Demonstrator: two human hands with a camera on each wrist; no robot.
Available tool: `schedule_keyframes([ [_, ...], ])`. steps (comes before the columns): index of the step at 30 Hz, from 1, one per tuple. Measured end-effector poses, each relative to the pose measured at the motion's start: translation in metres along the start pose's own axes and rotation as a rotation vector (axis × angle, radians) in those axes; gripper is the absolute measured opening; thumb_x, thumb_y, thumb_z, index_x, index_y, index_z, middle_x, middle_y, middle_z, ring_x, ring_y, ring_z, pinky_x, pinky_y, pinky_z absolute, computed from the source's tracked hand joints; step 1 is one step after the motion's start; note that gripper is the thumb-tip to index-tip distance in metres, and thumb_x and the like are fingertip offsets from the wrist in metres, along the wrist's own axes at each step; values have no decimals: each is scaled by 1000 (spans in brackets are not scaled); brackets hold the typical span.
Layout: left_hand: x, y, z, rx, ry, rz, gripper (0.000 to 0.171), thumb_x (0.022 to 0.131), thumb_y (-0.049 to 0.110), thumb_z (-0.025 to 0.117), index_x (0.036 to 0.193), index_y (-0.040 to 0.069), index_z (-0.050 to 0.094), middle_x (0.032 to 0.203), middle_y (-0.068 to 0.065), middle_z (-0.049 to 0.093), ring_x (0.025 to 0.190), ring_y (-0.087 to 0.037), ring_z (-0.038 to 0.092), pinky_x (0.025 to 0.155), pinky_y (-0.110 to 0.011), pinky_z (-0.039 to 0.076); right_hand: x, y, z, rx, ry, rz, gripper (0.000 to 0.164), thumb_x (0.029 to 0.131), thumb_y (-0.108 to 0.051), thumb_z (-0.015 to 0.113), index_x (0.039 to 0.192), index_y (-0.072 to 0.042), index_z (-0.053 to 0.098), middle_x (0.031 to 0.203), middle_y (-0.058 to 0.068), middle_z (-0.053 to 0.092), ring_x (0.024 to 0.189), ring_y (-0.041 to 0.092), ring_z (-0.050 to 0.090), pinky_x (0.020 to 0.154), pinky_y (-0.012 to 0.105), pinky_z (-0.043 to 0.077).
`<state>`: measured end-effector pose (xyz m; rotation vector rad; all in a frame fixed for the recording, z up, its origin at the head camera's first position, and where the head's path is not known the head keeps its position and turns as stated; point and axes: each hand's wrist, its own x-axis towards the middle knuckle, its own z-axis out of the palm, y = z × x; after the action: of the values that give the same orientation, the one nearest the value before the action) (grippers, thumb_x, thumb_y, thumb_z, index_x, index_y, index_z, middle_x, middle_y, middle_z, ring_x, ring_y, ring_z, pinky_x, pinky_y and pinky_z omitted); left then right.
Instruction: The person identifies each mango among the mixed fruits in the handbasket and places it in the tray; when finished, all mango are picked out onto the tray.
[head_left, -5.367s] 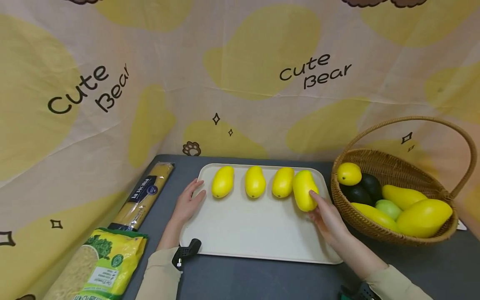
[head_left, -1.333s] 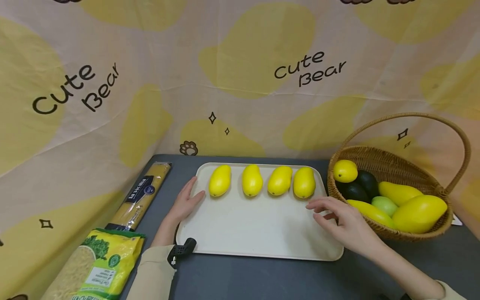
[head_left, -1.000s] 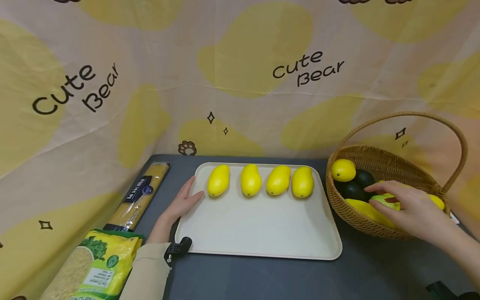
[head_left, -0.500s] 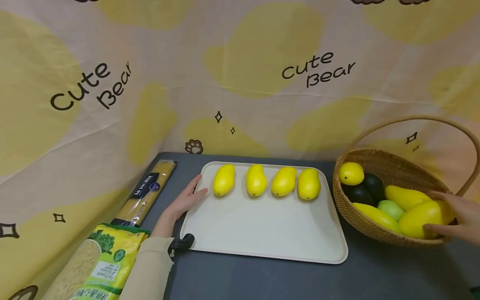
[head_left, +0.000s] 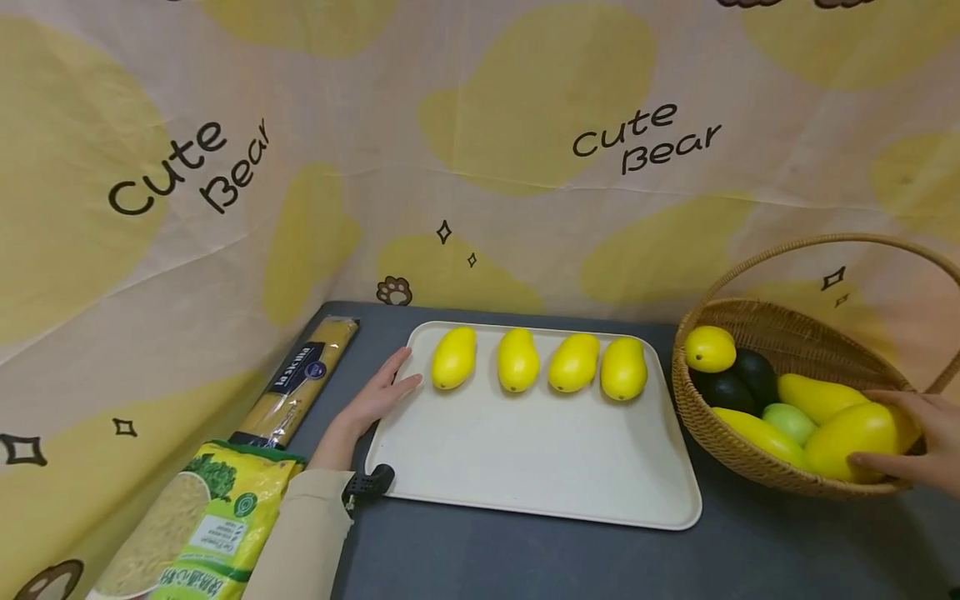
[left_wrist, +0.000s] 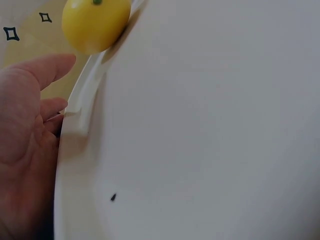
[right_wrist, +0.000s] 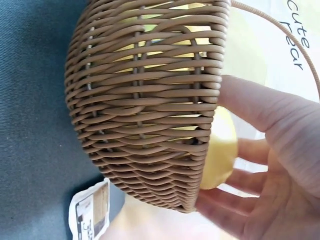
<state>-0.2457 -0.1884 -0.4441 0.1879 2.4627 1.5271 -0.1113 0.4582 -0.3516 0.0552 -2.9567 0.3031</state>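
Observation:
Several yellow mangoes (head_left: 518, 360) lie in a row along the far side of a white tray (head_left: 525, 467). My left hand (head_left: 378, 398) rests at the tray's left edge, fingers extended and thumb near the rim. In the left wrist view that hand (left_wrist: 22, 115) is beside the raised rim, below one mango (left_wrist: 95, 22). On the right, a wicker basket (head_left: 738, 461) holds fruit. My right hand (head_left: 918, 437) reaches over its right end and grips a large yellow mango (head_left: 851, 442). In the right wrist view the basket wall hides most of this mango (right_wrist: 220, 155).
Also in the basket are dark avocados (head_left: 753, 375), a green fruit (head_left: 789, 422), a lemon-like yellow fruit (head_left: 709, 348) and more mangoes. At left lie a pack of spaghetti (head_left: 303, 375) and a yellow pasta bag (head_left: 217, 517). A patterned cloth (head_left: 495, 167) hangs behind.
Earlier my right hand placed the fourth mango at the row's right end, released it and moved right to the basket. It now holds another mango there. The left hand stays at the tray.

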Motion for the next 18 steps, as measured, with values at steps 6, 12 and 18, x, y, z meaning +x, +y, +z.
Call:
schedule_keyframes([
  [6,5,-8,2,10,12,17,73,100,31,54,157,8,14,163,-14,3,148,-32,1,117,-54,6,-7,-8,5,62,97,-36,98,60,-33,94,128,14,41,110,41,33,96,54,31,54,44,38],
  [12,4,-7,2,14,18,2,72,101,31,53,157,8,15,163,-13,4,148,-32,1,117,-54,6,-9,-16,6,118,156,-51,97,61,-26,94,133,12,42,112,39,34,95,52,33,57,37,33],
  [18,5,-8,2,19,22,0,71,101,31,54,156,8,17,163,-12,3,149,-32,1,117,-54,5,-11,-24,10,149,235,-23,95,68,-26,90,140,9,39,119,42,38,104,58,32,76,62,39],
])
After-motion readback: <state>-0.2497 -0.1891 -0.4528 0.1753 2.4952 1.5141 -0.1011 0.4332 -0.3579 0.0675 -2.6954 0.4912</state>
